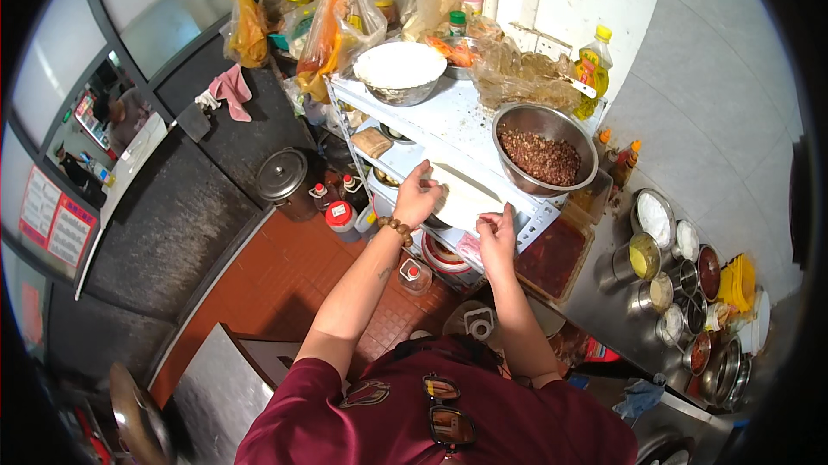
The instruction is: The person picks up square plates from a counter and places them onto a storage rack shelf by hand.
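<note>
Between my two hands, at the front of the white metal shelf, is a flat, pale white sheet (461, 193); I cannot make out its material. My left hand (417, 195), with a beaded bracelet at the wrist, curls its fingers at the sheet's left edge. At its lower right edge my right hand (497, 242) pinches with thumb and fingers. Just beyond the right hand, a steel bowl (582, 141) of reddish-brown crumbly food rests on the shelf top. Farther left on that top stands a steel bowl heaped with a white mass (401, 66).
Plastic bags (526, 77) and an oil bottle (593, 68) crowd the shelf's back. To the right, a steel counter (595, 279) carries several seasoning containers (642, 258). A lidded pot (283, 176) and jugs (414, 275) stand on the red tiled floor (250, 292).
</note>
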Demonstrator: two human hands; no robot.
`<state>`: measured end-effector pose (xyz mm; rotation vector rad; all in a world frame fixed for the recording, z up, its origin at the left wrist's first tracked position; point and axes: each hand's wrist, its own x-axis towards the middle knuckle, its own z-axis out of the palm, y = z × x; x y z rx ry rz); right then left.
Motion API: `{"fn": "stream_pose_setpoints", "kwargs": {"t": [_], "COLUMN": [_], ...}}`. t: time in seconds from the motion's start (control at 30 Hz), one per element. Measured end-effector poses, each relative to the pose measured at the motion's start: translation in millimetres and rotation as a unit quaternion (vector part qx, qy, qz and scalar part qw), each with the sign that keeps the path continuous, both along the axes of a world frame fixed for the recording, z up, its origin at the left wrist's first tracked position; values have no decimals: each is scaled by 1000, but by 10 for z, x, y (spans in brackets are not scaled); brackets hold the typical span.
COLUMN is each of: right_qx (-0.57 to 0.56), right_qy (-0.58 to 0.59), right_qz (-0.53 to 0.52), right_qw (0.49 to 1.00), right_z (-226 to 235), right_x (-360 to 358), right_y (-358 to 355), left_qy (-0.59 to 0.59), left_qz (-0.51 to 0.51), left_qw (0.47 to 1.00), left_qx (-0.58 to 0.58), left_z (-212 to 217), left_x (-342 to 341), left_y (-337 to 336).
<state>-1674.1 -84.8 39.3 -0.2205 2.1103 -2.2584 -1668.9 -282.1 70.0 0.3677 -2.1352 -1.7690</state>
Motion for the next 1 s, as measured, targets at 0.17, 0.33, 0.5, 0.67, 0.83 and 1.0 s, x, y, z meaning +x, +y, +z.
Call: {"fn": "stream_pose_setpoints", "kwargs": {"t": [0.17, 0.33, 0.5, 0.67, 0.83, 1.0], "right_qx": [-25, 14, -14, 60, 69, 71], "right_qy": [-12, 5, 73, 63, 49, 84], "right_qz": [33, 56, 63, 270, 435, 535], "right_qw": [999, 998, 995, 959, 897, 838], "right_z": [47, 114, -228, -170, -302, -396], "right_x": [45, 166, 517, 843, 1108, 1425], "right_y": [8, -74, -138, -214, -605, -1024], "left_qy": [25, 18, 67, -26, -39, -81], "left_qz": [-4, 6, 109, 91, 253, 396], "left_qw": [999, 1000, 991, 996, 966, 910], "left_qx": [34, 20, -46, -3, 23, 90], "left_z": [-16, -25, -216, -347, -445, -646], "left_x": [-29, 6, 331, 1393, 2760, 3814], "left_y": [0, -85, -165, -175, -49, 396]}}
